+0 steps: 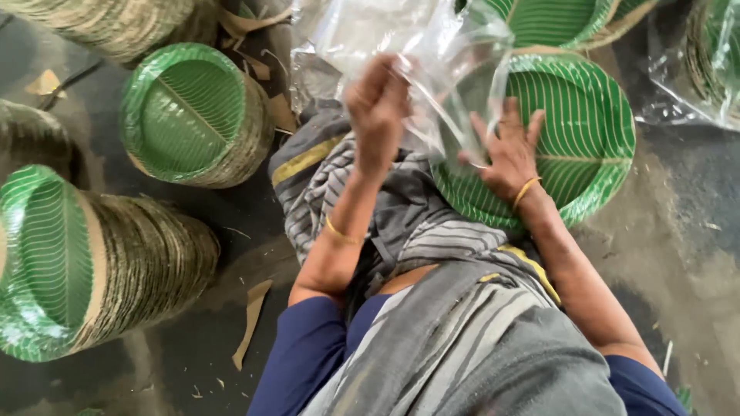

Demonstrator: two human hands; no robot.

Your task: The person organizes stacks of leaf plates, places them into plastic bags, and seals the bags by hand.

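**Clear bag going over a stack of green plates**

The left hand (pixel 378 108) is clenched on the edge of a clear plastic bag (pixel 432 46), holding it up. The right hand (pixel 509 154) lies flat with fingers spread on the stack of green plates (pixel 593 131) beside the person's lap. By my judgement the bag only partly covers the stack. Other stacks (pixel 193 115) stand unbagged on the floor (pixel 686 231).
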